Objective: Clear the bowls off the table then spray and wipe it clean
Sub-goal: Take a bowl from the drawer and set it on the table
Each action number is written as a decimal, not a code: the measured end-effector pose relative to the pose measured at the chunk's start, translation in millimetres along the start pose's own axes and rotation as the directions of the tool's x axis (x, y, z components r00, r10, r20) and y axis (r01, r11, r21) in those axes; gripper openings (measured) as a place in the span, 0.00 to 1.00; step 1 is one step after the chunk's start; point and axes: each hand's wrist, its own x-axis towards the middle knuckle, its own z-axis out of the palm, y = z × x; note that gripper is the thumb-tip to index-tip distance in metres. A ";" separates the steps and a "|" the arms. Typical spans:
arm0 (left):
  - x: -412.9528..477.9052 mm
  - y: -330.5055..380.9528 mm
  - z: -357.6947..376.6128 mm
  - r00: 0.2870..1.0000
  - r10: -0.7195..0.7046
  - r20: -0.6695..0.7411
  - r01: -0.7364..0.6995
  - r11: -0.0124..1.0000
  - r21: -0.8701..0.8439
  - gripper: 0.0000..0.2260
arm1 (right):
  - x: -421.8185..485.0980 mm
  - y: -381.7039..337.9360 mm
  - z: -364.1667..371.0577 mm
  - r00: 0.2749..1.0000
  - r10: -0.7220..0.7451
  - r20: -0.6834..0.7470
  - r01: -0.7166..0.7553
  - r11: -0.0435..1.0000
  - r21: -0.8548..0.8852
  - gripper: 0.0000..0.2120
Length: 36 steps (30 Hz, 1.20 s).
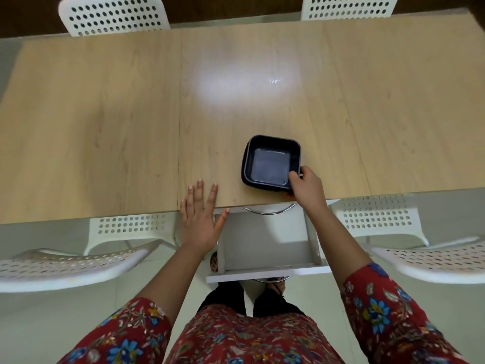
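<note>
Right hand (305, 189): fingers curled over the near right corner of the bowls (270, 164), thumb on the inner rim, gripping it. Left hand (200, 219): flat, fingers straight and spread, palm down across the near edge of the table (105, 114), holding nothing.

Bowls: dark, square with rounded corners, standing on the table just ahead of the right hand and to the right of the left hand. A second rim shows under the top one along its left and near sides; count reads as two, nested.

Table: one, pale wood-grain top with two seams running front to back. A bright patch of reflected light lies well ahead of both hands.

Drawer (265, 240): one, white, pulled out from under the table edge, between the two forearms and just below the right hand.

Chairs: four, white and perforated. Two stand beyond the far edge, at far left (112, 17) and far right (349, 7). Two stand on the near side, one outside the left arm (65, 266) and one outside the right arm (433, 261).

Sleeves: two, red floral print.
</note>
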 end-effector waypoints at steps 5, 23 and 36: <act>-0.5 0.3 0.2 1.000 0.001 -0.015 -0.001 1.000 -0.012 0.32 | -30.5 20.8 -15.9 0.996 -0.062 -0.060 0.069 0.990 0.123 0.12; -1.2 1.8 5.4 0.997 0.006 -0.082 -0.004 1.000 0.023 0.30 | -92.2 230.6 87.0 0.766 0.289 0.574 0.345 0.568 -0.747 0.20; -0.2 1.9 5.3 0.998 0.007 -0.065 -0.003 0.999 0.051 0.31 | -6.5 168.5 116.6 0.910 0.139 0.391 0.264 0.533 -0.804 0.15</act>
